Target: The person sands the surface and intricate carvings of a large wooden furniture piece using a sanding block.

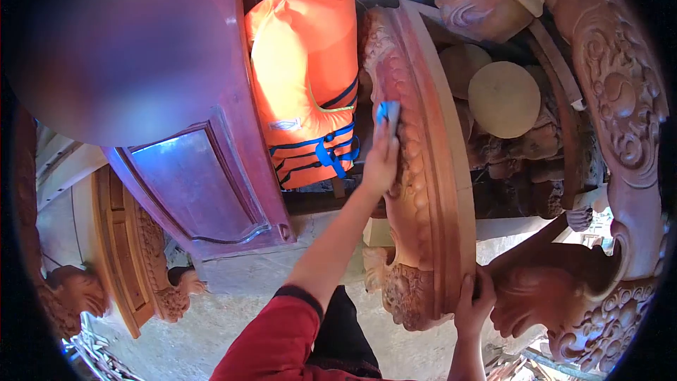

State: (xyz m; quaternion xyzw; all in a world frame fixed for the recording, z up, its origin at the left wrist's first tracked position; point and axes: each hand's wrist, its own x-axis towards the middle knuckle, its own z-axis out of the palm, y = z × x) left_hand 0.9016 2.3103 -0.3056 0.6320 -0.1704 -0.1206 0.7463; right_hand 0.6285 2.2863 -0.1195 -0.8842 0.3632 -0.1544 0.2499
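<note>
A long carved wooden furniture rail (pixel 441 190), reddish brown with a smooth moulded edge, runs up the middle of the view. My left hand (pixel 383 159) reaches onto its carved face, fingers closed on a small folded piece of sandpaper (pixel 388 113), grey with blue, pressed against the carving. At the rail's near end, my right hand (pixel 474 305) grips the moulded edge, thumb on top. The undersides of the right fingers are partly hidden. A carved leg foot (pixel 409 296) with a curled ornament forms the rail's lower end.
An orange life jacket (pixel 310 63) with blue straps lies left of the rail, against a glossy panelled wooden door (pixel 204 183). A large carved curved leg (pixel 620 85) stands at right, with a round wooden disc (pixel 504 99) nearby. Another carved piece (pixel 127 240) is at left.
</note>
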